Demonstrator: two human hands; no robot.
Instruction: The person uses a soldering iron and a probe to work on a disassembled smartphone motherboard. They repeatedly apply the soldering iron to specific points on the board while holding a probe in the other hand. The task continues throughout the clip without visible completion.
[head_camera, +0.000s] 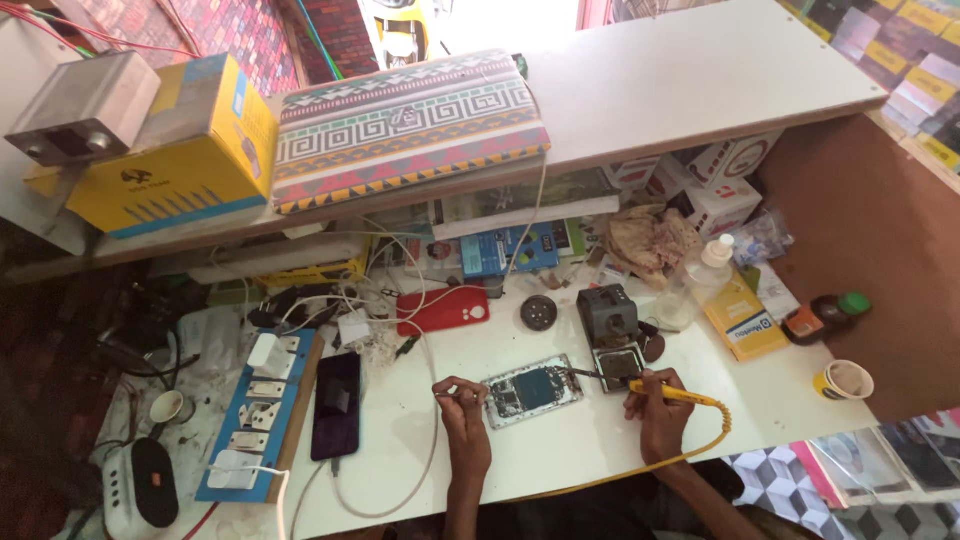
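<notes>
Opened phone (531, 390) flat at desk centre, long axis left–right, between both hands. Right hand (655, 398) closed on yellow iron (672, 394), tip at phone's right end. Left hand (460, 393) pinching tweezers (478, 396) at left edge — equally near.

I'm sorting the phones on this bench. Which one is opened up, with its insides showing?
The opened phone lying between the left hand and right hand, its circuit board exposed. The black phone lies whole, screen up, and the red phone case lies closed farther back.
</notes>
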